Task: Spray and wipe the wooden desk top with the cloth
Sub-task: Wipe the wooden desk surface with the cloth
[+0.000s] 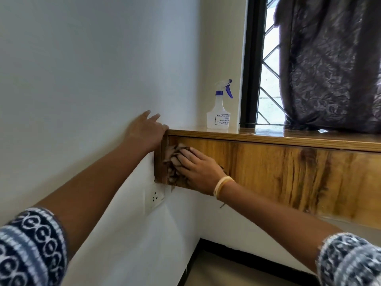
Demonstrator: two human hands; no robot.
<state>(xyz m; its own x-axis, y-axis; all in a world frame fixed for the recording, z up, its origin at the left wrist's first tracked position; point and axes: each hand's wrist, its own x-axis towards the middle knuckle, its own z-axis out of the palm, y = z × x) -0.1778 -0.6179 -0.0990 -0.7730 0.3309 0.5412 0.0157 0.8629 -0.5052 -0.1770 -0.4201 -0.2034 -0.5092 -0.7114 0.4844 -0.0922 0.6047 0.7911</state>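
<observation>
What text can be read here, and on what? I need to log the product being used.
"KISSAN AGRO" on the label of the spray bottle, top line; its end is cut off by the bottle's curve.
The label's smaller lines beneath: too small and blurred to read.
No other text shows.

A room in a home is shown. A wooden desk (268, 172) is fitted into the corner of plain white walls (82, 69), under a window (268, 79) with a diamond-pattern metal grille, half covered by a dark patterned curtain (329, 65). A wall socket (155, 196) is set below the desk.
</observation>
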